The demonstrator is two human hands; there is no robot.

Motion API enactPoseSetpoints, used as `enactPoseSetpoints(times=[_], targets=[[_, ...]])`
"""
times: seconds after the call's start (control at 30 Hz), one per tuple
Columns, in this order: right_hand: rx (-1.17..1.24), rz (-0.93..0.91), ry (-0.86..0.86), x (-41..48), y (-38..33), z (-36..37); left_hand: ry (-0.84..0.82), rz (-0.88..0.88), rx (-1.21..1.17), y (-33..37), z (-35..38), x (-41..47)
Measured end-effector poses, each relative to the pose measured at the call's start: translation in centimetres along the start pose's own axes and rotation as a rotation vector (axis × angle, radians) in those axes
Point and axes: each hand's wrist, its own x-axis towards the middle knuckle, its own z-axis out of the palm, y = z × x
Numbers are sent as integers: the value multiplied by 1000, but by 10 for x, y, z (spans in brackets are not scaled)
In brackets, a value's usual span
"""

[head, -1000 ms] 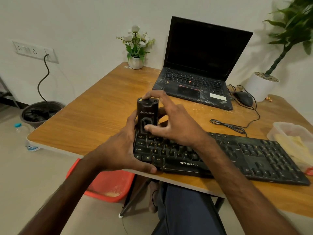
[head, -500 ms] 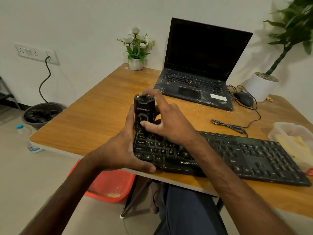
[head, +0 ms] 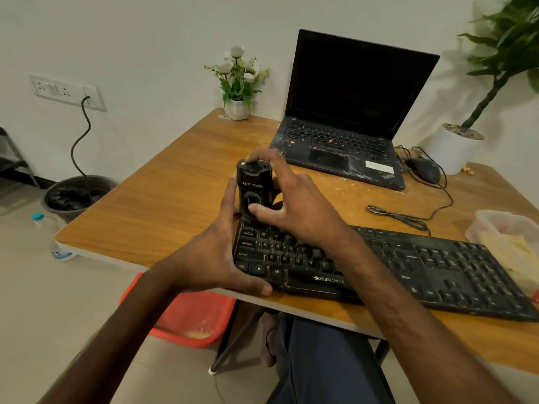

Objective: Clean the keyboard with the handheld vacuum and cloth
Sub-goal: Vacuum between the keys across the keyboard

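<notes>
A black keyboard [head: 414, 269] lies along the wooden table's near edge. A small black handheld vacuum [head: 253, 188] stands upright on the keyboard's far left corner. My right hand [head: 291, 205] grips the vacuum, thumb on its front button and a finger over its top. My left hand [head: 210, 252] holds the keyboard's left end, thumb along the front edge and fingers up beside the vacuum. A yellow cloth [head: 513, 252] lies in a clear plastic container at the right.
An open laptop [head: 347, 118] sits at the back of the table [head: 163, 205], a mouse [head: 423, 170] and loose cable to its right. A flower pot [head: 237, 107] and a large plant pot [head: 455, 150] stand at the back. A red bin [head: 186, 319] sits below.
The vacuum and my right hand have shifted slightly left along the keyboard's top left corner. My left hand keeps its hold on the keyboard's end.
</notes>
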Motion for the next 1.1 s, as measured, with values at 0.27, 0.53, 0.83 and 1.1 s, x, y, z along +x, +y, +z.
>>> enactPoseSetpoints(times=[0.27,0.53,0.83,1.1], targets=[[-65,-42,-34,3,1,1,81,-3,314,2,0,2],[43,36,-16,2,3,0,94,-29,244,3,-1,0],[-171,-28,-83,9,1,-10,115,-12,134,-2,-1,3],[-74,77,-141,-7,9,-27,86,-67,132,-8,-1,2]])
